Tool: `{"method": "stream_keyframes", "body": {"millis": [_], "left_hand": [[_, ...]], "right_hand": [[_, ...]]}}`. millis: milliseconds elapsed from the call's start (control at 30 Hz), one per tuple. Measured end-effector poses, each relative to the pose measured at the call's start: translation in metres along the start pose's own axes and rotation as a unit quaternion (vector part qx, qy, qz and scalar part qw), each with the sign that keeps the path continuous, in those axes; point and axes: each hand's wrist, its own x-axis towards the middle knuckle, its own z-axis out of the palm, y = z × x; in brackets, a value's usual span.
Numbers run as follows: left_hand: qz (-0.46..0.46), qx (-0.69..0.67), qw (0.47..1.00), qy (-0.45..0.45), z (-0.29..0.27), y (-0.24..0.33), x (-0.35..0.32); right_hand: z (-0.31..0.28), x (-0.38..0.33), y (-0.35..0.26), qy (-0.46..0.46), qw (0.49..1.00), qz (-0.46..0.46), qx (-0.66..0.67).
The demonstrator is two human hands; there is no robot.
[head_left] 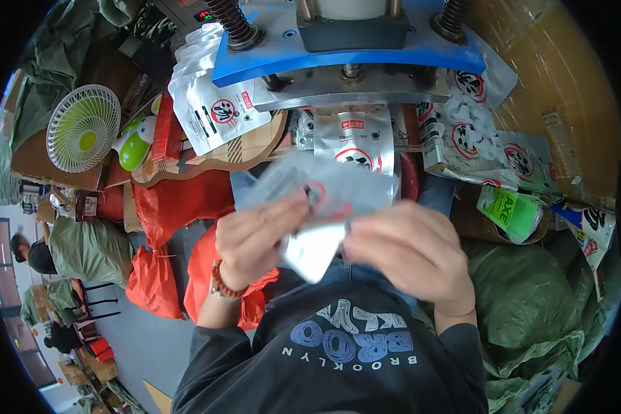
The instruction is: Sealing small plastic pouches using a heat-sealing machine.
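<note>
A silver foil pouch point(366, 181) with red and black print is held in front of my body, smeared by motion. My left hand point(259, 234) is closed on its left side, fingers across the front, with a bead bracelet at the wrist. My right hand point(414, 252) pinches the pouch's lower right edge; its fingers are blurred. Between the hands a shiny silver part point(314, 252) hangs down; whether it is the same pouch or another I cannot tell. Just beyond, another silver pouch point(354, 131) lies under the metal plate point(352, 95) of a blue press point(352, 58).
Stacked silver pouches point(217, 114) lie left of the press, on a wavy-edged board point(207, 162). More pouches with white scraps point(470, 124) lie to the right. A white fan point(84, 127) stands at left. Red bags point(179, 207) and a green sack point(524, 297) flank me.
</note>
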Motion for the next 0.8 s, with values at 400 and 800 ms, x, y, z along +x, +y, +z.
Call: {"method": "stream_keyframes", "body": {"millis": [400,800], "left_hand": [[0.022,-0.113,0.993,-0.016,0.008,0.010,0.011],[-0.232,-0.302,0.922,-0.069,0.089,-0.018,-0.014]], "right_hand": [[-0.023,-0.013,-0.018,0.001,1.000,0.028,-0.014],[-0.005,-0.030,0.039,-0.007,0.978,0.208,0.007]]}}
